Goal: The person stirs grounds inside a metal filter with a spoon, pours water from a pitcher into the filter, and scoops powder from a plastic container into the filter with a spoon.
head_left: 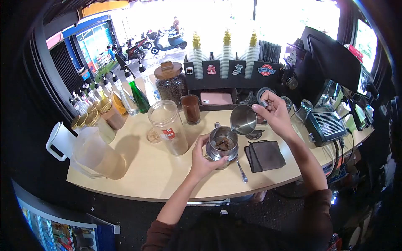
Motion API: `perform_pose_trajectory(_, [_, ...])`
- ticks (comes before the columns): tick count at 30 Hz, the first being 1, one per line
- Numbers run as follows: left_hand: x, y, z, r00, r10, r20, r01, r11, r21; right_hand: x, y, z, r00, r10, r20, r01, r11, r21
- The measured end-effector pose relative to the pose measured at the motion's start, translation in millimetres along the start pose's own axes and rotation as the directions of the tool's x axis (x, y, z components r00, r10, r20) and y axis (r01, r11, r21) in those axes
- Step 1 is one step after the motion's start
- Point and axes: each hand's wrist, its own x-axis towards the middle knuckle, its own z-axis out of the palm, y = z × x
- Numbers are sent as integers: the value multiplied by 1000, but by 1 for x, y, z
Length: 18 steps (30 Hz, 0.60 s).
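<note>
- The metal coffee filter (217, 134) is in front of me on the table (146, 182), standing on a vessel mostly hidden by my hand; its top is uncovered, and dark grounds (226, 144) lie inside, looking wet.
- My left hand (204, 156) is partly closed on it, thumb across the front and fingers curved round the left side, holding it steady.
- My right hand (273, 113) is closed round the handle of a metal jug (244, 118), tipped so that its lip is just above the filter's rim.
- From this, I judge the grounds are in and the pouring is under way; how much liquid has gone in, or remains in the jug, I can't tell.
- What looks left, in my judgement, is finishing the pour and letting it drip; whether any has dripped below is hidden.
- Just to the right lie a spoon (242, 171) and a folded dark cloth (268, 156), neither in my fingers.
- To the left stands a clear tub (168, 133), uncapped, with brown stuff low inside, and behind it a full brown glass (191, 109).
</note>
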Motion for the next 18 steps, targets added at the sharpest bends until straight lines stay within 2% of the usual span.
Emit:
perform_pose_trajectory(6, [1, 3, 0, 999, 30, -15, -30, 999, 12, 7, -5, 5, 999, -19, 51, 26, 990, -136])
perform_pose_trajectory(10, [1, 3, 0, 1000, -11, 4, 11, 1000, 0, 8, -9, 12, 1000, -7, 29, 10, 994, -107])
perform_pose_trajectory(12, [1, 2, 0, 1000, -11, 6, 11, 1000, -4, 11, -9, 12, 998, -41, 42, 48, 983, -176])
perform_pose_trajectory(18, [2, 3, 2, 999, 46, -24, -47, 999, -11, 14, -9, 13, 994, -56, 90, 75, 973, -218])
